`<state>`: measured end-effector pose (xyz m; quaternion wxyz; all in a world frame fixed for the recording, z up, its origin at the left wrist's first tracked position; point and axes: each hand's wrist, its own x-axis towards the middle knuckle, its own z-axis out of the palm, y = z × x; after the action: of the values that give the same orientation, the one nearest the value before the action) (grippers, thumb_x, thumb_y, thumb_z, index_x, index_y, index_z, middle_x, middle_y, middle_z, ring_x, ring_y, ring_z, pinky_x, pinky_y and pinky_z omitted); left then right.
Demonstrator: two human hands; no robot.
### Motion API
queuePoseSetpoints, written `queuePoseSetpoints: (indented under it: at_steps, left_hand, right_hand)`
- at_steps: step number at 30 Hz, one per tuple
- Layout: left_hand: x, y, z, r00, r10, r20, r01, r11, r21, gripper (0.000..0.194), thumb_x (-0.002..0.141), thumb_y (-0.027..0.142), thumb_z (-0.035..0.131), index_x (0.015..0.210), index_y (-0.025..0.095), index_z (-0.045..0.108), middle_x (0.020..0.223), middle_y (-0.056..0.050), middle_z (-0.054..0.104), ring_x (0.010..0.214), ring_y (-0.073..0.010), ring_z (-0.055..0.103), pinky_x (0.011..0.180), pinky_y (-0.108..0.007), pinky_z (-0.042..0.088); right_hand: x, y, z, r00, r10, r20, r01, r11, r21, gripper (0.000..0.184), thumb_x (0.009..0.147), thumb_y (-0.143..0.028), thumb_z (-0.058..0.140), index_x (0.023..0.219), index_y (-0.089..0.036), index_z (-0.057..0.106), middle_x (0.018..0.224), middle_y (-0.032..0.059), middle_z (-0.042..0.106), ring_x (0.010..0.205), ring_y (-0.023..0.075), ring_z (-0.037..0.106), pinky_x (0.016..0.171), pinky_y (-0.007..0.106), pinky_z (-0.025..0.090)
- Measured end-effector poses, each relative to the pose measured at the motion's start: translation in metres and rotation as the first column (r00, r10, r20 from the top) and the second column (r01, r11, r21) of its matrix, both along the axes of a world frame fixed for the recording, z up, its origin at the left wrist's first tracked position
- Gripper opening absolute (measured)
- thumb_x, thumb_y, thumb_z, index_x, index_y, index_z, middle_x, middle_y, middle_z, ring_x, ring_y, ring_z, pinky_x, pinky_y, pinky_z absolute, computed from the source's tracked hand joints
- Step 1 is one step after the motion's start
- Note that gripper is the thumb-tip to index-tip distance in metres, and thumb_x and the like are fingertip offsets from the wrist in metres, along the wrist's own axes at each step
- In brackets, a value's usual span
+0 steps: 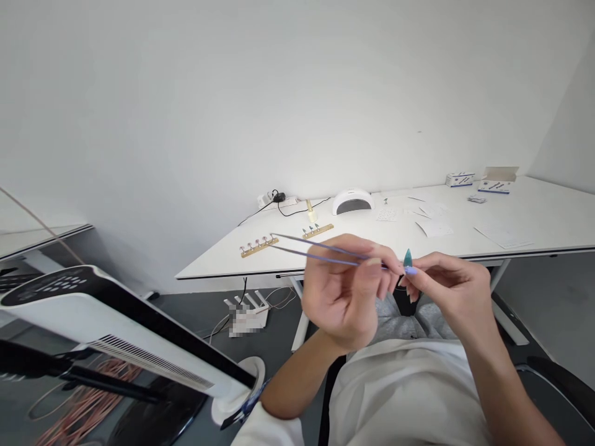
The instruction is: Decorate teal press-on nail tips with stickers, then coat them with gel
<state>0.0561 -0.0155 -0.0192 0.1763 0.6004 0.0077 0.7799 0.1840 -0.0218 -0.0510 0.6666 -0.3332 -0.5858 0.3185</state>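
Observation:
My left hand point(346, 291) is closed around long thin tweezers point(316, 246), whose free ends stick out to the upper left. The tweezer tips meet my right hand point(446, 285) in front of my chest. My right hand pinches a small teal pointed nail tip point(408, 257) upright between thumb and fingers, right at the tweezers. Both hands hover above my lap, in front of the white table point(534, 217).
On the table stand a white nail lamp point(354, 201), two gold nail holders point(259, 246) point(318, 231), paper sheets point(434, 228) and small boxes point(493, 183). A white tower fan point(125, 331) leans at lower left. A white router point(248, 310) and cables lie on the floor.

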Motion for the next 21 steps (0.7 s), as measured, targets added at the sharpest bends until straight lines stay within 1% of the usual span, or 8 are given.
queuePoseSetpoints:
  at_steps: [3, 8, 13, 21]
  left_hand:
    - [-0.0024, 0.0003, 0.0017, 0.998, -0.010, 0.069, 0.012, 0.999, -0.031, 0.009, 0.097, 0.015, 0.050, 0.102, 0.019, 0.056, 0.072, 0.000, 0.069, 0.040, -0.0063, 0.048, 0.038, -0.021, 0.045]
    - [-0.0025, 0.0009, 0.0000, 0.999, -0.049, 0.015, 0.050, 0.997, -0.055, 0.009, 0.097, 0.014, 0.049, 0.102, 0.019, 0.055, 0.073, 0.001, 0.070, 0.040, -0.0055, 0.048, 0.039, -0.019, 0.046]
    - [-0.0013, -0.0003, -0.0014, 1.000, -0.018, 0.000, 0.018, 0.999, -0.044, 0.013, 0.095, 0.010, 0.050, 0.103, 0.018, 0.057, 0.074, -0.001, 0.071, 0.042, -0.0057, 0.050, 0.042, -0.019, 0.047]
    - [-0.0038, 0.0002, 0.0010, 1.000, 0.018, -0.003, -0.018, 0.998, -0.053, 0.009, 0.095, 0.012, 0.052, 0.101, 0.017, 0.057, 0.070, 0.000, 0.068, 0.042, -0.0053, 0.051, 0.040, -0.017, 0.046]
  right_hand:
    - [-0.0001, 0.0005, 0.0008, 0.999, 0.038, -0.035, -0.038, 0.999, -0.005, 0.006, 0.077, -0.018, 0.075, 0.072, -0.020, 0.075, 0.056, -0.0014, 0.067, 0.046, 0.0106, 0.060, 0.046, 0.020, 0.053]
    - [-0.0012, -0.0010, 0.0012, 0.998, 0.048, -0.041, -0.048, 0.999, -0.006, 0.007, 0.077, -0.016, 0.075, 0.071, -0.020, 0.074, 0.055, -0.0021, 0.067, 0.046, 0.0099, 0.060, 0.046, 0.019, 0.053]
    - [-0.0014, -0.0023, 0.0029, 0.998, 0.042, -0.043, -0.042, 0.999, 0.002, 0.005, 0.077, -0.018, 0.075, 0.073, -0.019, 0.074, 0.055, -0.0009, 0.067, 0.045, 0.0120, 0.061, 0.047, 0.022, 0.055]
    - [0.0004, -0.0015, 0.0094, 0.988, 0.129, -0.083, -0.130, 0.991, -0.011, 0.005, 0.076, -0.021, 0.076, 0.072, -0.019, 0.076, 0.056, 0.0011, 0.070, 0.044, 0.0136, 0.062, 0.042, 0.023, 0.055]
